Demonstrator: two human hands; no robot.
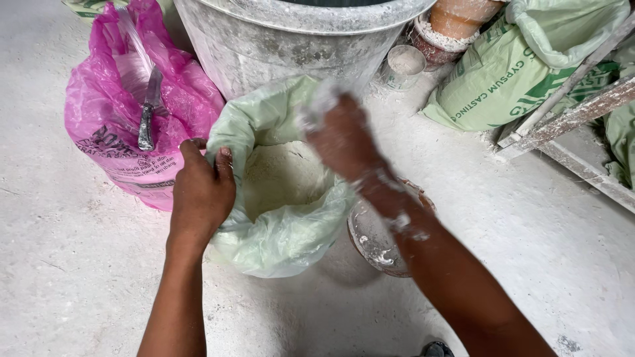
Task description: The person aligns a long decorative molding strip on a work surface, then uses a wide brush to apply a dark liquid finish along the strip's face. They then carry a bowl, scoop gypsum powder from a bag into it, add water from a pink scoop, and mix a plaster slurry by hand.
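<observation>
The left hand (202,192) pinches the rim of the green bag (284,231); the powder-caked right hand (340,135) hovers above, blurred, grip unclear.

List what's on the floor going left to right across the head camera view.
Pink plastic bag with a knife on it → left hand → pale green bag of white powder → right hand → green printed sack → powder-caked wooden frame.

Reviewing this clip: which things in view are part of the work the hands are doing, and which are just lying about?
In use:
- pale green bag of white powder
- left hand gripping its rim
- right hand, powder-coated, above the opening
- bowl under the right forearm

Lying about:
- pink bag with knife
- grey tub
- small cup
- green sack
</observation>
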